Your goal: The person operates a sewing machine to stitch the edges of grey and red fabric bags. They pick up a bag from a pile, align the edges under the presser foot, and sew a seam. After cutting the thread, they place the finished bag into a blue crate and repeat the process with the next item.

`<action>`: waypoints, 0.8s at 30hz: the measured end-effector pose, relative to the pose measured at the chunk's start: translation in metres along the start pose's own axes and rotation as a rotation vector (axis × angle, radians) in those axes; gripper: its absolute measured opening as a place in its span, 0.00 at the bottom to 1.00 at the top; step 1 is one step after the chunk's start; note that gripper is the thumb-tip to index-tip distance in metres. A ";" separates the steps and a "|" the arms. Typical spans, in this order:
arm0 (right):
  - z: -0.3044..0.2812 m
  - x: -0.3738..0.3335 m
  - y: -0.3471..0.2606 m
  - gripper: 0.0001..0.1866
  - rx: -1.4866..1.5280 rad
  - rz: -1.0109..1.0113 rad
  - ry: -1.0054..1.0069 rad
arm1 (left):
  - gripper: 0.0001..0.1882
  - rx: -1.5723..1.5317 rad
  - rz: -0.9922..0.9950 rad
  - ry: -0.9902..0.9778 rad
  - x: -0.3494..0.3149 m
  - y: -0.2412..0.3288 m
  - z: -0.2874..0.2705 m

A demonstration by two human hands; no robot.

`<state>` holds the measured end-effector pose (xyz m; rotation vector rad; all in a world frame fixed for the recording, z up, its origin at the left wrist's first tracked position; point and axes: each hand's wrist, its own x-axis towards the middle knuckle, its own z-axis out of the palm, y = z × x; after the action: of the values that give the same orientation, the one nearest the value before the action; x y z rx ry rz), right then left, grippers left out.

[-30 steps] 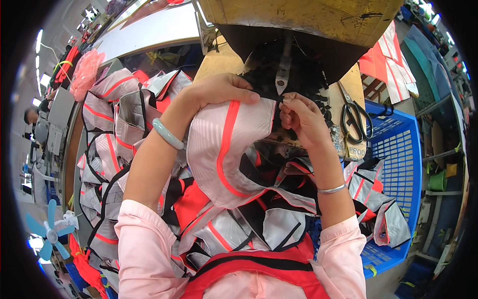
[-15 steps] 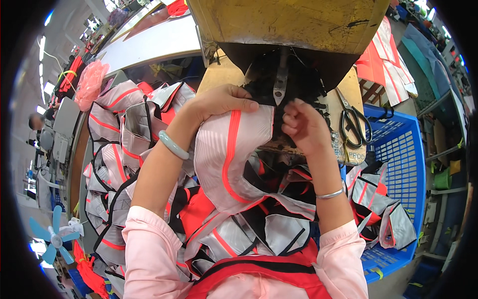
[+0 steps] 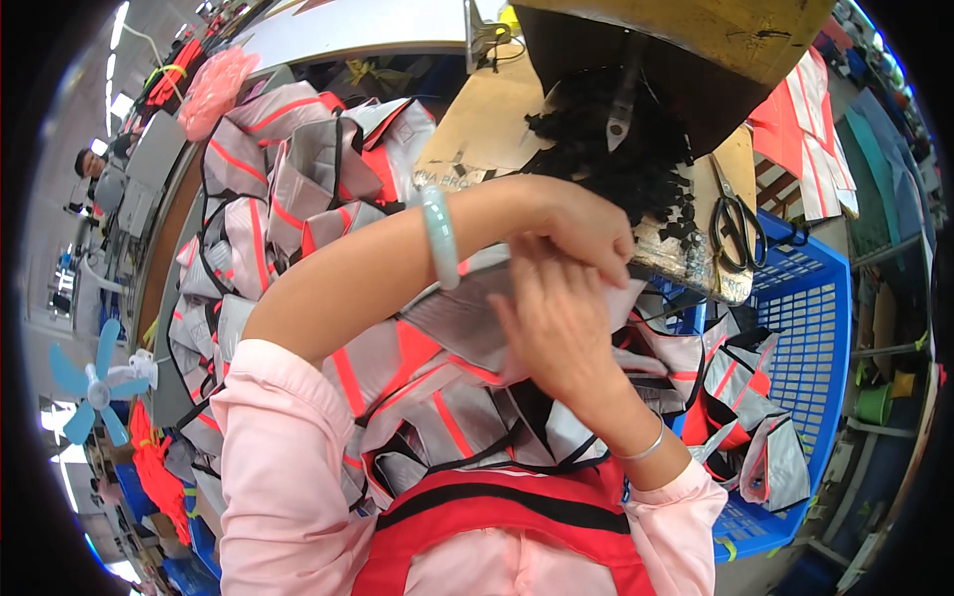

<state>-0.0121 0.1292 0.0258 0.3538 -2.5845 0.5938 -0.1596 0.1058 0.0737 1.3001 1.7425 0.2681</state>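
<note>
My left hand (image 3: 588,236), a pale green bangle on its wrist, reaches across to the right with its fingers bent down over the edge of a grey fabric piece (image 3: 462,316) with red stripes. Beneath it my right hand (image 3: 558,323) lies nearly flat on the fabric, fingers stretched out, their tips partly under the left hand. Folds and both hands hide much of the piece. Beyond them, a pointed metal arm (image 3: 620,117) hangs below a worn yellow cover (image 3: 686,30), above a heap of black scraps (image 3: 596,164).
Black-handled scissors (image 3: 735,230) lie at the board's right edge. More grey and red pieces (image 3: 234,238) are heaped at left and across my lap. A blue basket (image 3: 830,328) at right holds several more. Behind the left heap is a pink plastic bag (image 3: 217,91).
The fabric has come down and away from the metal arm. My left hand has crossed to the right over my right hand, which has moved down and left onto the fabric. The view has shifted.
</note>
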 end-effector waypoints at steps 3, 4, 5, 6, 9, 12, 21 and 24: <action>0.005 0.003 0.009 0.25 -0.060 -0.021 0.054 | 0.20 -0.137 -0.031 0.234 -0.005 -0.005 0.016; 0.009 0.000 0.016 0.22 -0.060 -0.041 0.027 | 0.21 -0.203 0.019 0.348 -0.006 -0.011 0.026; 0.011 -0.004 0.023 0.19 -0.061 -0.061 0.001 | 0.22 -0.269 0.068 0.463 -0.011 -0.019 0.038; 0.008 -0.009 0.034 0.14 0.087 -0.098 0.119 | 0.24 -0.164 0.184 0.571 -0.024 -0.018 0.048; -0.011 -0.030 0.029 0.11 0.130 -0.035 -0.093 | 0.41 -0.238 -0.065 0.495 -0.074 -0.008 0.089; -0.031 -0.034 0.022 0.08 0.155 -0.064 0.079 | 0.34 -0.032 0.134 0.401 -0.113 0.006 0.102; -0.072 -0.046 0.032 0.15 0.287 0.124 0.120 | 0.13 -0.356 0.027 0.770 -0.107 -0.008 0.108; -0.074 -0.038 0.048 0.16 0.449 0.350 0.066 | 0.13 -0.139 0.018 0.794 -0.090 -0.011 0.083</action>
<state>0.0326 0.2116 0.0498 0.0150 -2.4456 1.2929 -0.1014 -0.0024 0.0683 1.1810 2.3010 1.0043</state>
